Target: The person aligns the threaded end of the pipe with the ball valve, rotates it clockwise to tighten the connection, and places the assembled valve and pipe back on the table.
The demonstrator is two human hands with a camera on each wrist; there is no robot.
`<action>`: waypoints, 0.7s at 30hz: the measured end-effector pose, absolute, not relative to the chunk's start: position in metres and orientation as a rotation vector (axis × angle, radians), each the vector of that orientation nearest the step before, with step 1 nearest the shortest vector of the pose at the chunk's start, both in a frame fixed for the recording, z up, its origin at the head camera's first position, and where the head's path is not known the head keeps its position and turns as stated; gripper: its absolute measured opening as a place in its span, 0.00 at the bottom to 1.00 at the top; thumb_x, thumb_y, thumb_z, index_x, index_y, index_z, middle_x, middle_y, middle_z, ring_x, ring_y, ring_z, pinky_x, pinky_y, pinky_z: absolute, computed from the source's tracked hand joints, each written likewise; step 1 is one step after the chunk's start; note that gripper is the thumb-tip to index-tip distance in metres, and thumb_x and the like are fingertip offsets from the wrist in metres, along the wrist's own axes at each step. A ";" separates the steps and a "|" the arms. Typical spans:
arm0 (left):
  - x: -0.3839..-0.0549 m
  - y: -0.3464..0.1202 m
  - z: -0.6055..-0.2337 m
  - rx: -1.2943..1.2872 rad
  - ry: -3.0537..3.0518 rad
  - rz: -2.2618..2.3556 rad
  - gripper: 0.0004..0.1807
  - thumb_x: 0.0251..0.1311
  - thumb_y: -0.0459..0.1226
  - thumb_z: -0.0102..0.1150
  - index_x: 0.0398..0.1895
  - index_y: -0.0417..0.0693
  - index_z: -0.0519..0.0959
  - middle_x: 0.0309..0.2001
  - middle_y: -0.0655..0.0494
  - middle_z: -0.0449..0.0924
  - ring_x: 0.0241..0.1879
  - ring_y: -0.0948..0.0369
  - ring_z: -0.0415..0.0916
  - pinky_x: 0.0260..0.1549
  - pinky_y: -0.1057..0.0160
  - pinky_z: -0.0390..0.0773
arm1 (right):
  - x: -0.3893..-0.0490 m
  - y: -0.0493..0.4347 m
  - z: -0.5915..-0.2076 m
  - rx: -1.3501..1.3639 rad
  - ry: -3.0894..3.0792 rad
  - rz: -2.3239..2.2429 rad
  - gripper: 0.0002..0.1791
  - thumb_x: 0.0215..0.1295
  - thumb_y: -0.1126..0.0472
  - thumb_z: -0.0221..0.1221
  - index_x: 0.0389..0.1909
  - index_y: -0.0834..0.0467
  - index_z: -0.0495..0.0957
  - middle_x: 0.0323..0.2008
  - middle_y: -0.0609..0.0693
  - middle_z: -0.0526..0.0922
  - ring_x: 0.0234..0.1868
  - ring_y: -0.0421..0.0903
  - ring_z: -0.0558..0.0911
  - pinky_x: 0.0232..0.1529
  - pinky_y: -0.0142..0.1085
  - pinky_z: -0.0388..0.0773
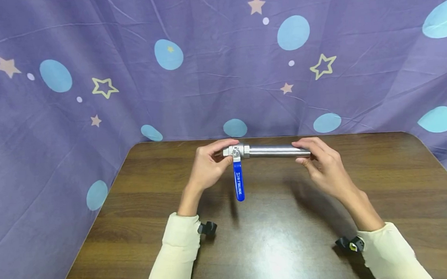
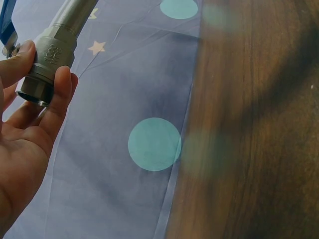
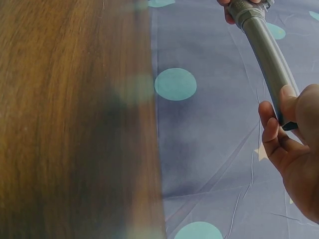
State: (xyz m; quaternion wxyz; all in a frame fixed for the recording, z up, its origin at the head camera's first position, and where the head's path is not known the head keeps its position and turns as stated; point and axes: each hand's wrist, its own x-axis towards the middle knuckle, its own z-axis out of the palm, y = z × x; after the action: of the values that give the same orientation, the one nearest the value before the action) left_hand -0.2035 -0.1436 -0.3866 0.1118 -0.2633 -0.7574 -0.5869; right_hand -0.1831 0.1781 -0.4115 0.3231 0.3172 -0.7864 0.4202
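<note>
A steel ball valve (image 1: 241,150) with a blue lever handle (image 1: 239,181) is joined to a shiny metal pipe (image 1: 275,150), and the two are held level above the table. My left hand (image 1: 209,165) grips the valve body at its left end, thumb and fingers around it; its open end shows in the left wrist view. The blue lever hangs down toward me. At the pipe's far right end, my right hand (image 1: 326,167) pinches the pipe between thumb and fingers. In the right wrist view the pipe (image 3: 269,59) runs from that hand up to the valve.
Below the hands lies a brown wooden table (image 1: 136,232). A purple curtain (image 1: 211,71) with stars and blue ovals hangs behind its back edge and along the left. Each sleeve cuff carries a small black wrist device (image 1: 208,228).
</note>
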 end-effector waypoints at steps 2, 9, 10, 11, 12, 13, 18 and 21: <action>-0.203 -0.143 -0.386 -0.773 -2.221 -1.730 0.25 0.55 0.16 0.65 0.58 0.32 0.85 0.57 0.35 0.88 0.49 0.55 0.86 0.52 0.62 0.92 | -0.183 0.179 -0.412 0.834 -2.067 1.097 0.31 0.53 0.82 0.72 0.59 0.62 0.85 0.52 0.57 0.88 0.47 0.35 0.80 0.44 0.14 0.76; -0.203 -0.143 -0.386 -0.758 -2.230 -1.742 0.25 0.55 0.16 0.64 0.58 0.32 0.86 0.57 0.35 0.88 0.49 0.56 0.85 0.51 0.56 0.92 | -0.182 0.179 -0.411 0.837 -2.073 1.091 0.32 0.52 0.84 0.71 0.59 0.63 0.85 0.52 0.57 0.88 0.48 0.36 0.81 0.45 0.15 0.76; -0.203 -0.143 -0.386 -0.756 -2.232 -1.742 0.25 0.55 0.16 0.64 0.58 0.32 0.86 0.57 0.35 0.88 0.48 0.57 0.85 0.51 0.55 0.92 | -0.182 0.179 -0.411 0.835 -2.077 1.086 0.32 0.51 0.85 0.71 0.59 0.63 0.85 0.51 0.57 0.88 0.49 0.36 0.81 0.46 0.15 0.76; -0.203 -0.143 -0.386 -0.756 -2.231 -1.742 0.25 0.55 0.16 0.64 0.58 0.32 0.86 0.57 0.35 0.88 0.48 0.58 0.85 0.51 0.55 0.93 | -0.182 0.179 -0.411 0.831 -2.083 1.081 0.32 0.51 0.85 0.71 0.59 0.63 0.85 0.51 0.57 0.88 0.49 0.36 0.81 0.46 0.15 0.76; -0.203 -0.143 -0.386 -0.757 -2.231 -1.742 0.25 0.55 0.16 0.64 0.58 0.32 0.86 0.57 0.35 0.88 0.48 0.58 0.85 0.51 0.55 0.93 | -0.182 0.180 -0.410 0.828 -2.092 1.075 0.32 0.52 0.84 0.71 0.59 0.63 0.85 0.51 0.58 0.88 0.50 0.36 0.81 0.47 0.15 0.76; -0.203 -0.143 -0.386 -0.758 -2.230 -1.742 0.25 0.55 0.16 0.64 0.58 0.32 0.86 0.57 0.35 0.88 0.48 0.59 0.85 0.51 0.55 0.92 | -0.182 0.180 -0.410 0.823 -2.103 1.070 0.31 0.53 0.84 0.71 0.59 0.63 0.85 0.51 0.58 0.88 0.50 0.36 0.82 0.48 0.15 0.76; -0.203 -0.143 -0.386 -0.766 -2.222 -1.744 0.25 0.55 0.16 0.64 0.57 0.32 0.86 0.57 0.35 0.88 0.48 0.61 0.85 0.51 0.56 0.92 | -0.181 0.181 -0.409 0.788 -2.182 1.056 0.26 0.60 0.78 0.70 0.60 0.63 0.84 0.52 0.57 0.88 0.49 0.31 0.80 0.51 0.13 0.75; -0.203 -0.143 -0.386 -0.772 -2.217 -1.744 0.25 0.55 0.16 0.64 0.57 0.32 0.86 0.57 0.35 0.88 0.49 0.61 0.85 0.52 0.52 0.92 | -0.180 0.181 -0.409 0.772 -2.213 1.056 0.24 0.62 0.76 0.70 0.60 0.63 0.84 0.52 0.56 0.88 0.46 0.30 0.80 0.50 0.13 0.75</action>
State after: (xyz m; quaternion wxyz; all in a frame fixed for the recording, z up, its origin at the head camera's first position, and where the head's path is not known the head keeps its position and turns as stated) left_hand -0.2030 -0.1428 -0.3858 0.1084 -0.2624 -0.7536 -0.5929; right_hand -0.1803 0.1814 -0.4091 0.2816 0.2883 -0.8260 0.3941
